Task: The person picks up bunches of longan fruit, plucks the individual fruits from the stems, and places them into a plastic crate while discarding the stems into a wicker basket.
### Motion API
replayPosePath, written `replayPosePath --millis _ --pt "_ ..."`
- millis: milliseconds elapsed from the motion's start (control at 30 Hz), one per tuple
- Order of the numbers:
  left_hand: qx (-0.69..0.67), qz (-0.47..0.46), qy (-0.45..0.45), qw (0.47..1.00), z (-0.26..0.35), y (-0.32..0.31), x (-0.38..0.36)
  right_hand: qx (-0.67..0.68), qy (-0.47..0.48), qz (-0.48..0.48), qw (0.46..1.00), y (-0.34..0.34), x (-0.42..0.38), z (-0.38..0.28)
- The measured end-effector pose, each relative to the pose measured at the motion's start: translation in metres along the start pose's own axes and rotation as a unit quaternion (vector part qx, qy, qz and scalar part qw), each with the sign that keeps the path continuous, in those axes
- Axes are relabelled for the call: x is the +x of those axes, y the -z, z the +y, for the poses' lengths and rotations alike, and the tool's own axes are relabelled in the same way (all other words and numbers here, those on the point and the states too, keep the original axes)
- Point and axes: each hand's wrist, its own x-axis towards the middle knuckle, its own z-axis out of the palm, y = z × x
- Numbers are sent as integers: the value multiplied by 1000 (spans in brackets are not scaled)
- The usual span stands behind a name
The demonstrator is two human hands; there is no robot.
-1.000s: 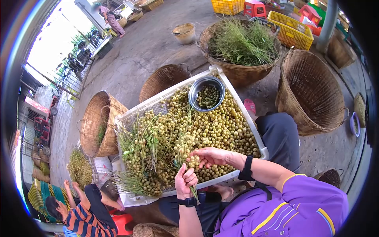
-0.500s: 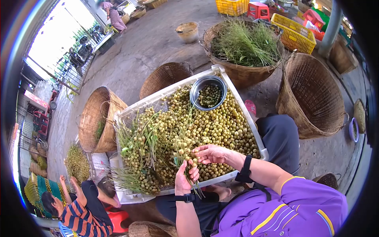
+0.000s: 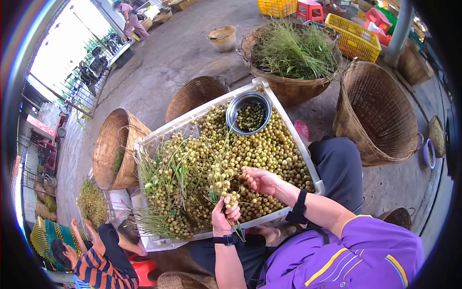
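Observation:
My left hand is closed around the stems of a bunch of small round yellow-green fruits at the near edge of a white plastic crate. Thumb and fingers of my right hand are pinched together just right of that bunch, above the loose fruits; whatever they hold is too small to make out. Stemmed bunches fill the crate's left side. A metal bowl with smaller, darker fruits rests on the loose fruits at the far corner.
Wicker baskets stand around the crate; one holds green stalks. A co-worker in a striped shirt sits at lower left beside a heap of fruit. Yellow crates and a bucket stand farther off.
My right hand has moved slightly away from the bunch, to the right and up. My left hand still grips the stems. The view has shifted a little, and a distant person has moved.

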Motion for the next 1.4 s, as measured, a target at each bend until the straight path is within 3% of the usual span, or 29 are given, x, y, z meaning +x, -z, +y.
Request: replayPosePath --millis 67,200,233,333,600,733,1067,1233,1333,1400 --pt "-56 -47 -14 997 1 6 1 -34 29 -1 999 3 -2 -8" --pt "-81 -77 -22 993 -2 4 11 -253 -45 -43 966 -10 -15 -11" --pt "-80 -80 -20 993 -3 5 15 -288 -69 -16 955 -15 -16 -9" --pt "-135 -131 -17 982 -6 4 23 -399 -68 -19 914 -26 -17 -2" --pt "-184 -141 -5 973 -9 2 25 -195 -82 -48 976 -18 -2 5" --pt "-169 -126 9 978 -8 1 23 -126 -67 15 990 -17 -1 2" --pt "-161 -164 11 973 -6 2 21 -86 -112 -99 985 -10 -4 -6" --pt "-159 -173 30 972 -8 -2 19 -130 -128 -82 980 -9 -14 -11" --pt "-180 -182 13 967 -6 3 14 -29 -134 -96 986 3 -11 -25" --pt "-158 -166 -4 974 -3 3 10 -58 -131 -104 984 1 -12 -26"
